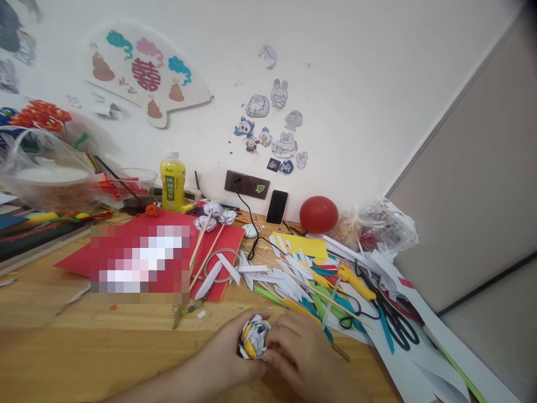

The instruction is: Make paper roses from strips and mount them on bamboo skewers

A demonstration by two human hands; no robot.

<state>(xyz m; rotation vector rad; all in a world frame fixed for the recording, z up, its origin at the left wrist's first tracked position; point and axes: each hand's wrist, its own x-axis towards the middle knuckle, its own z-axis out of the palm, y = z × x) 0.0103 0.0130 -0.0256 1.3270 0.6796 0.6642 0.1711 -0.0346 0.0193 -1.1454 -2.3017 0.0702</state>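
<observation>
A paper flower made of layered white strips with a few yellow ones is held low over the wooden table, at the bottom middle of the head view. My left hand wraps round it from the left, thumb and fingers closed on its sides. From the right, my right hand touches the flower's edge with bent, pinched fingertips. Whether a strip sits between those fingertips is hidden. Beyond my hands, white paper flowers on wooden sticks lie across red paper.
Loose paper strips spread over the table's right half, with a yellow hot glue gun and black-handled scissors. Toward the wall are a yellow bottle, a phone and a red balloon. A plastic bag stands left.
</observation>
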